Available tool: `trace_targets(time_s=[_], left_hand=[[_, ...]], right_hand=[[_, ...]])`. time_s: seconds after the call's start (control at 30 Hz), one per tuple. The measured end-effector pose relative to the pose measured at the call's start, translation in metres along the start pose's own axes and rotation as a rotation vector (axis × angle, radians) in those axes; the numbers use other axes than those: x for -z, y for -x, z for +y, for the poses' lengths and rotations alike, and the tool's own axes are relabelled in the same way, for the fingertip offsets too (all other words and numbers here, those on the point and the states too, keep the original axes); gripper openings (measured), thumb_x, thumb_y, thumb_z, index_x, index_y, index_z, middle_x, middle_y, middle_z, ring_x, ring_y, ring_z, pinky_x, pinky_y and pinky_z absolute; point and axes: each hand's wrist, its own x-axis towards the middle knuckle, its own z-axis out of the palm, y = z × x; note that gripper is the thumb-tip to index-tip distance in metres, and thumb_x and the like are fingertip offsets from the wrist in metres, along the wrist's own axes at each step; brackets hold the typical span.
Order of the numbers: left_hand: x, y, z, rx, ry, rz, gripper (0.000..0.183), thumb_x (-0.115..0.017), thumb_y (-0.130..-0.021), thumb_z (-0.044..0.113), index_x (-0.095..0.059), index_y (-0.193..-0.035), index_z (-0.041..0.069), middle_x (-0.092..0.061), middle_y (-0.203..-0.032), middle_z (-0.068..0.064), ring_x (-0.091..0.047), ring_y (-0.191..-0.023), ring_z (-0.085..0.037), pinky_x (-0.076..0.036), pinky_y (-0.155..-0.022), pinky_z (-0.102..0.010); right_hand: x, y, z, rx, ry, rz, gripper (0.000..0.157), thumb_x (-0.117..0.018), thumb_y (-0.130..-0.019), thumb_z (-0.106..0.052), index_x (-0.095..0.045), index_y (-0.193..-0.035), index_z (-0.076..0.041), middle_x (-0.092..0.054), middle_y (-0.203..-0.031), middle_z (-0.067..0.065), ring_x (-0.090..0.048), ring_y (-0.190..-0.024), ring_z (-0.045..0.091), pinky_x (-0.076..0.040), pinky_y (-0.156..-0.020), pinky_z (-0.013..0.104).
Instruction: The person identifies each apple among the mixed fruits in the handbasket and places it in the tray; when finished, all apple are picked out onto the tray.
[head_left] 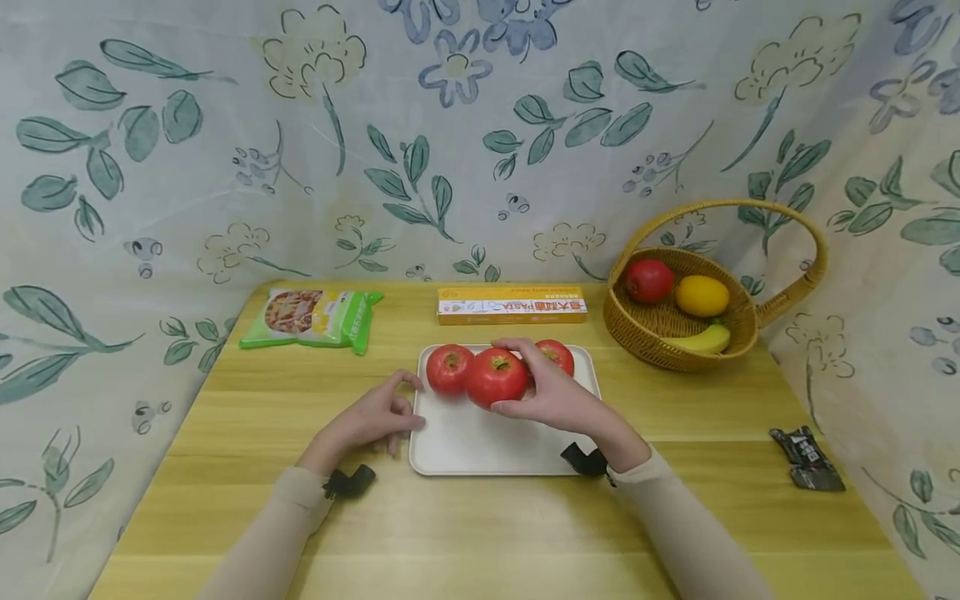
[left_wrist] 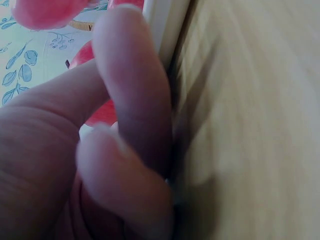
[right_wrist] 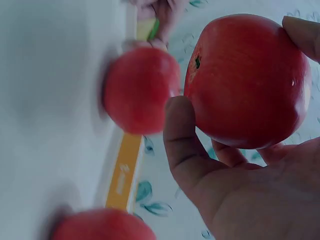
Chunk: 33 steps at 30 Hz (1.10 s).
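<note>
My right hand [head_left: 558,396] holds a red apple [head_left: 497,377] over the white tray [head_left: 480,442]. In the right wrist view, its thumb and fingertips [right_wrist: 181,117] lie against the sides of that apple, which is raised off the tray. A second red apple [head_left: 448,370] sits on the tray at the back left. Partly covered by the right hand, a third red apple [head_left: 558,356] sits at the back right. My left hand [head_left: 375,414] is at the tray's left edge, fingers loosely bent, with the thumb tip at the rim.
Behind the tray lies an orange and white pasta box [head_left: 512,306]. A green food packet [head_left: 311,318] is at back left. The wicker basket [head_left: 637,333] at back right holds a red fruit, a lemon and a banana. Far right lies a black wrapper [head_left: 807,458].
</note>
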Motion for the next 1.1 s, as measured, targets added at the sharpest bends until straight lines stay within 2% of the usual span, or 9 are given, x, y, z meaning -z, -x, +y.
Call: trace_targets(time_s=[0.2,0.47,0.67,0.93,1.0,1.1], left_hand=[[0.001,-0.002,0.000,0.016,-0.008,-0.003,0.061,-0.080,-0.095,0.032,-0.042,-0.141,0.020,-0.069,-0.080,-0.007,-0.061,-0.049,-0.018,-0.043,-0.046,-0.027],[0.000,-0.001,0.001,0.007,-0.006,-0.005,0.061,-0.080,-0.095,0.031,-0.041,-0.141,0.019,-0.070,-0.080,-0.006,-0.061,-0.049,-0.017,-0.043,-0.046,-0.026],[0.000,0.001,0.002,0.004,-0.005,-0.005,0.060,-0.080,-0.096,0.031,-0.041,-0.140,0.019,-0.070,-0.080,-0.006,-0.060,-0.049,-0.017,-0.043,-0.045,-0.025],[0.000,0.000,-0.001,0.015,-0.005,-0.002,0.060,-0.080,-0.095,0.032,-0.041,-0.140,0.022,-0.070,-0.079,-0.006,-0.061,-0.049,-0.017,-0.044,-0.046,-0.025],[0.000,-0.001,-0.002,0.014,-0.002,-0.001,0.061,-0.081,-0.095,0.032,-0.042,-0.140,0.022,-0.070,-0.079,-0.005,-0.061,-0.049,-0.017,-0.044,-0.045,-0.025],[-0.001,-0.001,-0.002,0.010,0.002,-0.003,0.061,-0.081,-0.094,0.033,-0.042,-0.140,0.023,-0.070,-0.078,-0.005,-0.061,-0.049,-0.018,-0.044,-0.045,-0.026]], right_hand=[[-0.036,-0.005,0.006,-0.001,0.017,-0.138,0.079,-0.087,-0.086,-0.031,-0.042,-0.151,-0.029,-0.055,-0.148,-0.001,-0.056,-0.135,0.023,-0.058,-0.105,0.047],[-0.062,-0.008,0.014,0.005,0.014,-0.213,0.077,-0.088,-0.085,-0.028,-0.043,-0.147,-0.034,-0.056,-0.143,-0.010,-0.057,-0.131,0.015,-0.056,-0.105,0.038],[-0.071,-0.009,0.020,0.050,0.081,-0.209,0.077,-0.091,-0.083,-0.031,-0.044,-0.144,-0.035,-0.056,-0.141,-0.013,-0.058,-0.127,0.010,-0.055,-0.104,0.033],[-0.076,-0.010,0.022,0.054,0.090,-0.214,0.085,-0.093,-0.080,-0.032,-0.041,-0.148,-0.029,-0.053,-0.144,-0.009,-0.054,-0.132,0.013,-0.054,-0.108,0.037],[-0.074,-0.009,0.021,0.049,0.102,-0.221,0.091,-0.094,-0.080,-0.032,-0.039,-0.152,-0.028,-0.051,-0.147,-0.009,-0.054,-0.133,0.013,-0.053,-0.109,0.037],[-0.059,-0.006,0.016,0.041,0.095,-0.207,0.095,-0.093,-0.081,-0.035,-0.037,-0.157,-0.027,-0.050,-0.151,-0.003,-0.054,-0.134,0.017,-0.053,-0.108,0.041]])
